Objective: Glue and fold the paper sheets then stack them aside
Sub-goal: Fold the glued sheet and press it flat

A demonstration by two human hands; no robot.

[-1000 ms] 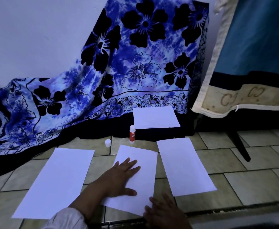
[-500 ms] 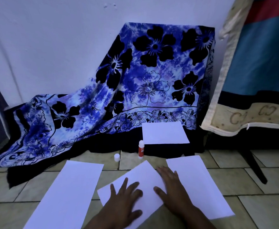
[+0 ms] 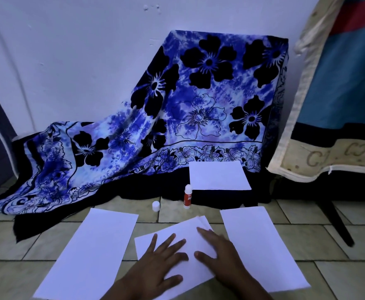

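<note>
A folded white sheet (image 3: 183, 232) lies skewed on the tiled floor in front of me. My left hand (image 3: 160, 267) presses flat on its near left part, fingers spread. My right hand (image 3: 222, 254) lies flat on its right part. A flat white sheet (image 3: 95, 250) rests to the left, another sheet (image 3: 261, 243) to the right. A stack of folded sheets (image 3: 217, 175) sits further back on the dark cloth. An uncapped red glue stick (image 3: 187, 197) stands upright before that stack, with its white cap (image 3: 156, 206) on the floor to its left.
A blue floral cloth (image 3: 199, 105) drapes over something against the white wall. At the right leans a blue and cream mattress (image 3: 339, 105), with a dark stand leg (image 3: 333, 221) below it. The floor is beige tile (image 3: 339, 276).
The middle sheet has turned from lying lengthwise to a skewed angle under my hands. My right hand came up from the near edge onto the sheet. The view has tilted upward.
</note>
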